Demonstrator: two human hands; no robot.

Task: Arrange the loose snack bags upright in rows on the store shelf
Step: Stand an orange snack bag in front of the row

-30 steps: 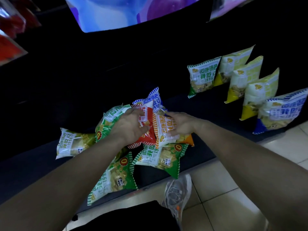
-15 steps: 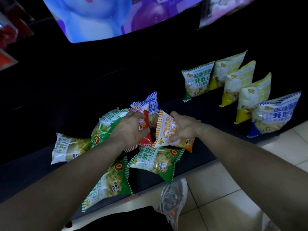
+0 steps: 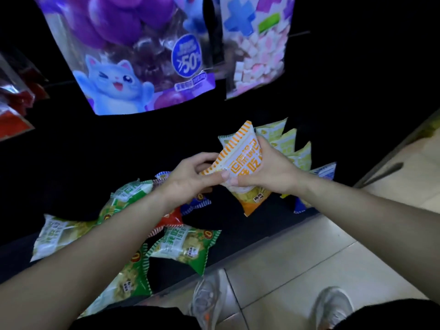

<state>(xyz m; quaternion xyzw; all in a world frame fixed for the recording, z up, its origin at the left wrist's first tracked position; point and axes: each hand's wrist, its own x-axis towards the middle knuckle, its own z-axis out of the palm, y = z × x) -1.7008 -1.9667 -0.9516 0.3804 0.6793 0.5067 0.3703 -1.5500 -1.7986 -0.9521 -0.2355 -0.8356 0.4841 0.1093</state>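
Orange snack bag (image 3: 240, 160) gripped by both hands: left hand (image 3: 190, 179) at 9 o'clock edge, right hand (image 3: 266, 170) at 3. Held above shelf (image 3: 238, 225); loose green bags (image 3: 183, 246) at 7 o'clock.

Both bare forearms reach forward from the lower corners and converge near the middle of the view. The left hand (image 3: 190, 179) is turned palm inward, thumb lying along the top and fingers curled underneath (their tips hidden), pinching the near edge of an orange snack bag (image 3: 240, 160). The right hand (image 3: 266, 170) shows its back to the camera, fingers wrapped over the same bag from the right, thumb pressed close to the left thumb.
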